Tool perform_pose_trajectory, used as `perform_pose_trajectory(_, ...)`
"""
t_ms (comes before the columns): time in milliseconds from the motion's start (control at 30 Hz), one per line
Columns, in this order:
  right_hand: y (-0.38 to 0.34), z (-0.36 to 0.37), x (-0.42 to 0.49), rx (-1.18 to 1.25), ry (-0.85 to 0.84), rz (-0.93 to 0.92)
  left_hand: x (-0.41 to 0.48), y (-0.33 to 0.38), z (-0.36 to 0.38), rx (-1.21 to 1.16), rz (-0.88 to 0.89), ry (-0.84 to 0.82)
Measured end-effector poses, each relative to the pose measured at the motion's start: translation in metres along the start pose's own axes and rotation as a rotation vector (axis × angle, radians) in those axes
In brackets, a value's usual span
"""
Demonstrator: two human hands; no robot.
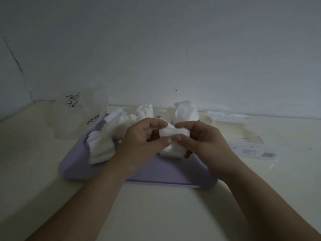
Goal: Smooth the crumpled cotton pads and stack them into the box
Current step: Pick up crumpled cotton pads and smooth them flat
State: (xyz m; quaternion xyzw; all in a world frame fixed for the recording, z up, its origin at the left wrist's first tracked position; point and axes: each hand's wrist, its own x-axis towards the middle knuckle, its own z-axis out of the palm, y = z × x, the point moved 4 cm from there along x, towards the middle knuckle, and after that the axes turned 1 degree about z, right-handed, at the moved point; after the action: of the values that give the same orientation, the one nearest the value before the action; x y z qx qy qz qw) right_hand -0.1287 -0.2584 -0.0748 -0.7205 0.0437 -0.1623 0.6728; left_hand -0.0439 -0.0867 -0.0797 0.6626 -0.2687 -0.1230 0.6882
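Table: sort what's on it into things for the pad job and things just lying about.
For the job:
- pad held in left hand and right hand
- crumpled pads heaped behind and beside the hands
- purple box

Lying about:
- plastic bag with black writing, far left
- flat packaging with printed label, right

Looking forward and down from head height, close over the bench (156, 214), facing the wall (173, 49) just behind it.
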Motion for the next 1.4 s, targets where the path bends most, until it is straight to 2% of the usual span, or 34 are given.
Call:
perform_pose_trajectory(167,0.005,-0.002,0.0,0.236,0.044,0.081,-0.002,0.0,-0.002,-0.055,-0.016,0.075)
perform_pose_trajectory(467,0.007,0.009,-0.004,0.268,-0.044,0.062,-0.005,-0.001,0.006,0.009,0.0,0.092)
perform_pose_trajectory(600,0.009,0.009,-0.003,0.258,0.045,0.06,-0.005,-0.002,0.007,-0.107,-0.047,0.038)
perform_pose_trajectory(733,0.009,0.01,-0.005,0.289,0.083,0.103,-0.007,-0.002,0.012,-0.035,-0.035,-0.06)
perform_pose_trajectory(867,0.006,0.004,-0.006,0.287,0.145,0.151,-0.006,-0.002,0.011,-0.058,-0.035,-0.058)
perform_pose_trajectory(1033,0.005,0.007,-0.008,0.272,0.124,0.143,-0.008,-0.001,0.013,0.004,-0.033,-0.031)
perform_pose_trajectory(1267,0.001,0.005,-0.008,0.313,0.185,0.122,-0.006,-0.007,0.012,-0.065,-0.068,0.067)
perform_pose_trajectory(1400,0.004,0.01,-0.009,0.318,0.126,0.138,-0.006,-0.008,0.014,-0.051,-0.051,0.061)
